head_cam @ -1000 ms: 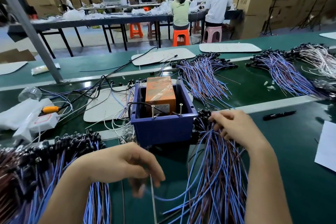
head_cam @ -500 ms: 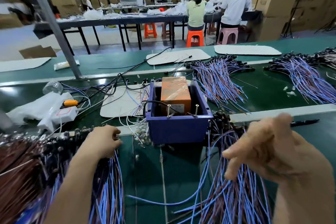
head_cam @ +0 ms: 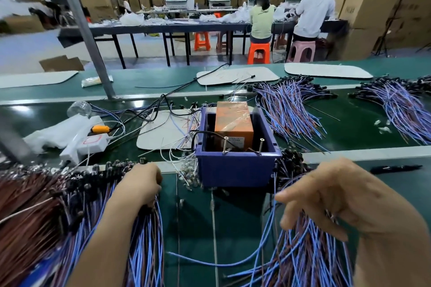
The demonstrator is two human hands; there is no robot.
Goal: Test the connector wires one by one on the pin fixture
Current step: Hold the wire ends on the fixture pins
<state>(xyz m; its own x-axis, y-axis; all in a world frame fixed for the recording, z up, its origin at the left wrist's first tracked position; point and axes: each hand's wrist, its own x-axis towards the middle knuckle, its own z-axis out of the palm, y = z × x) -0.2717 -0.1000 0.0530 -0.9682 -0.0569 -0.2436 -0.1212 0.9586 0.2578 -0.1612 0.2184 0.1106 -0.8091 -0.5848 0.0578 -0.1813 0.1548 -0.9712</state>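
Note:
The pin fixture is a blue box (head_cam: 235, 170) holding an orange unit (head_cam: 233, 121), with two upright metal pins (head_cam: 260, 145) on its near rim. Left of it lies a big pile of blue and brown connector wires (head_cam: 77, 228) with black ends. My left hand (head_cam: 140, 184) rests on this pile's right edge, fingers curled down around wires. A second wire pile (head_cam: 303, 251) lies to the right of the box. My right hand (head_cam: 338, 200) hovers above it, fingers curved and palm hidden. One blue wire (head_cam: 233, 263) loops across the mat between the piles.
More wire bundles (head_cam: 289, 109) (head_cam: 401, 105) lie on the green conveyor behind the box. A white power strip with an orange plug (head_cam: 93, 140) sits at the left, and a black pen (head_cam: 394, 168) at the right. A slanted metal post (head_cam: 93, 49) stands far left. Two people sit at a far table.
My left hand moved from the middle of the mat onto the left wire pile. My right hand lifted from the connectors beside the box and now hovers nearer me.

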